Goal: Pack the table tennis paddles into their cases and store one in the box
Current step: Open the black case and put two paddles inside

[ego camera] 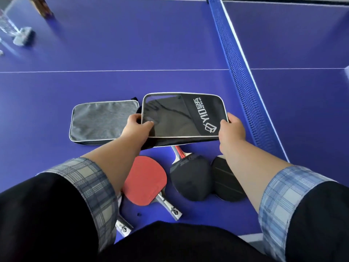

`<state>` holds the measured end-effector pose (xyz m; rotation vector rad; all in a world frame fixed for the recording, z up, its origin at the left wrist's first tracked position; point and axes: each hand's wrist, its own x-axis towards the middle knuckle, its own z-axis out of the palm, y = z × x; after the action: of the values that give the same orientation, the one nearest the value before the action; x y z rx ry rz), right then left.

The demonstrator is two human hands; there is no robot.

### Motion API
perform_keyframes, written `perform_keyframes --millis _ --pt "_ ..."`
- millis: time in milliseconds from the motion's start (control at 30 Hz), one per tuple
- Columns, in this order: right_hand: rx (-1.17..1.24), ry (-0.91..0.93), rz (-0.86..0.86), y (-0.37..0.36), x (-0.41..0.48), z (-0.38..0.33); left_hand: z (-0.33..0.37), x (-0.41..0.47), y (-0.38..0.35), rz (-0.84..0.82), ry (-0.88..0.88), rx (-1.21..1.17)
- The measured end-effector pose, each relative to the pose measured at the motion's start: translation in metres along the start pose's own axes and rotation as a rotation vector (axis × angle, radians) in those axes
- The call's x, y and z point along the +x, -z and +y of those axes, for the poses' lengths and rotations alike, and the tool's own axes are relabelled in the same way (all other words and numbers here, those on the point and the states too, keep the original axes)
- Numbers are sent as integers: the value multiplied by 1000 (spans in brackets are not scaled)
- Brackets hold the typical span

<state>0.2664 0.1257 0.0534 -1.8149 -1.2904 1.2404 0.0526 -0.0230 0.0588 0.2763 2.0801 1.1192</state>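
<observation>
Both hands hold a black paddle case (181, 116) with white lettering, lifted slightly above the blue table. My left hand (137, 127) grips its left edge, my right hand (231, 129) its right edge. A grey case (102, 121) lies flat to the left, touching the black one. Nearer to me lie a red-faced paddle (145, 179), a black-faced paddle (190, 178) with its red handle tucked under the case, and another black paddle (225, 180) partly hidden by my right forearm. A further handle (123, 226) sticks out from under my left sleeve.
The blue net (243, 72) runs diagonally along the right side. At the far left stand a clear container (7, 25), a small grey object (24, 35) and a dark box-like thing (43, 6), all blurred. A white line (113, 70) crosses the table.
</observation>
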Motion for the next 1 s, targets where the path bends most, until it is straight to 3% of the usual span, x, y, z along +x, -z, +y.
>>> perform_keyframes --millis 100,233,433,633,867,1000 --pt "-39 91 -138 -12 -41 -3 -21 -14 50 -29 57 -97" --pt "-136 172 -350 -50 -100 8 -80 -38 132 66 96 -194" --pt "-310 350 -476 -141 -153 19 -192 -75 211 25 307 -119" --pt "-408 384 -533 -218 -187 33 -264 -108 211 -53 486 -99" --pt "-736 530 -615 -201 -239 79 -255 -116 192 -264 699 -62" --pt "-897 501 -685 -179 -273 115 -254 -104 212 -13 646 -56"
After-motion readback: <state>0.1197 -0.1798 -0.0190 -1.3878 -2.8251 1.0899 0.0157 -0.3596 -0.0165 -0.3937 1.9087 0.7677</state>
